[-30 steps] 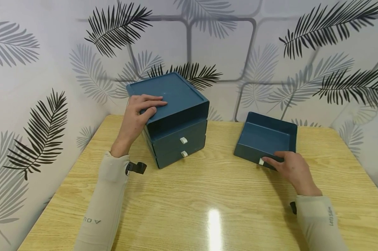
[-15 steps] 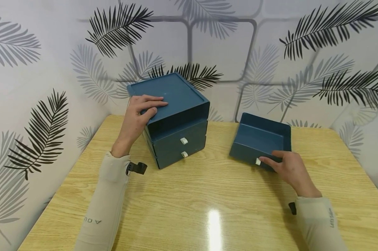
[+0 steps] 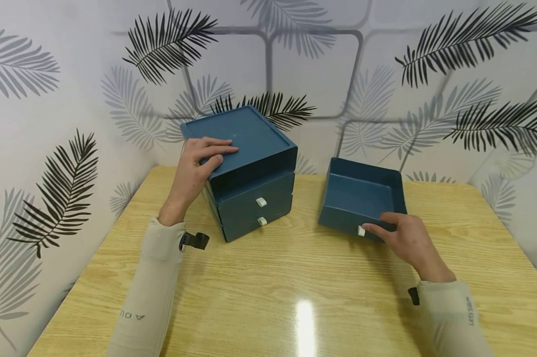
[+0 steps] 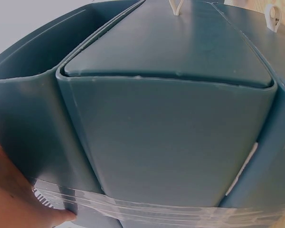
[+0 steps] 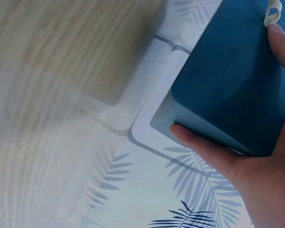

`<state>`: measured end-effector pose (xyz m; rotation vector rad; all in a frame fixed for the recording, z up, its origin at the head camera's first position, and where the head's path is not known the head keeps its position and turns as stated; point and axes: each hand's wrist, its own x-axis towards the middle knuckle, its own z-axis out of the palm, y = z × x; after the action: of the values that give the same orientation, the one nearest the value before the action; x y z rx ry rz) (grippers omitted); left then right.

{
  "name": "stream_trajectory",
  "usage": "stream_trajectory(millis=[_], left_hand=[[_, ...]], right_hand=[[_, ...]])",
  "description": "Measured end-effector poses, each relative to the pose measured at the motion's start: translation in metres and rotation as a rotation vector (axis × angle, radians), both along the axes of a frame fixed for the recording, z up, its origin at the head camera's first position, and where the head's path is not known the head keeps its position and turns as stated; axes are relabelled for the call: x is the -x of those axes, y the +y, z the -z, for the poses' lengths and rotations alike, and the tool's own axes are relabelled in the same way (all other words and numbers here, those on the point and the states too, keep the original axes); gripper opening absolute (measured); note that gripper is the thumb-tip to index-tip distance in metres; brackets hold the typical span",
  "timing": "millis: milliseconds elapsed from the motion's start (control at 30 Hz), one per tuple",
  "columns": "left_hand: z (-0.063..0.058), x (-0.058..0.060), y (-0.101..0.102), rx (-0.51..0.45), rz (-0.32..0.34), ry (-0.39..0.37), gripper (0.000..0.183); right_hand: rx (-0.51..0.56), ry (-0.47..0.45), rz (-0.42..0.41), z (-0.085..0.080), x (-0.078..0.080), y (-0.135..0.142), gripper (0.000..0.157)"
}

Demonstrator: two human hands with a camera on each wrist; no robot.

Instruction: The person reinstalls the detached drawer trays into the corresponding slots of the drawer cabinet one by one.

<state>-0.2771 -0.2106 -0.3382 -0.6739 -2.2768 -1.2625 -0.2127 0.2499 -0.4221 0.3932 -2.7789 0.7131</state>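
My left hand (image 3: 192,166) rests on the top of a dark blue desktop drawer unit (image 3: 250,134), near its left edge, with the fingers stretched flat over it. The unit's top slot (image 3: 255,171) is an open gap. Below it sit two drawers, each with a small white pull tab (image 3: 261,202). To the right, my right hand (image 3: 406,240) grips a loose blue drawer (image 3: 359,193) by its front wall. The thumb lies on the front beside the white tab (image 3: 361,230); in the right wrist view, a finger (image 5: 204,149) runs along the drawer's side.
A light wood table (image 3: 259,287) lies under everything, with a bright light reflection near its front. Leaf-patterned wall covering (image 3: 313,74) stands behind and to the left. In the left wrist view, clear tape (image 4: 147,204) crosses the unit's side.
The right hand has carried the loose drawer a little to the left, closer to the unit. The left hand and the unit have stayed in place.
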Motion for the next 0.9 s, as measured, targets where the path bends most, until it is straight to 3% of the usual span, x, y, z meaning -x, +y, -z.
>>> stream_trajectory(millis=[300,633,900], left_hand=[[0.0,0.001,0.0,-0.005,0.003,0.004,0.032],[0.001,0.001,-0.001,-0.008,0.003,0.006,0.033],[0.001,0.001,-0.001,-0.011,0.002,-0.005,0.033]], right_hand=[[0.018,0.181,-0.075,-0.007,-0.003,-0.011,0.01],[0.042,0.253,-0.113,-0.017,-0.008,-0.022,0.014],[0.047,0.239,-0.11,-0.021,-0.01,-0.028,0.011]])
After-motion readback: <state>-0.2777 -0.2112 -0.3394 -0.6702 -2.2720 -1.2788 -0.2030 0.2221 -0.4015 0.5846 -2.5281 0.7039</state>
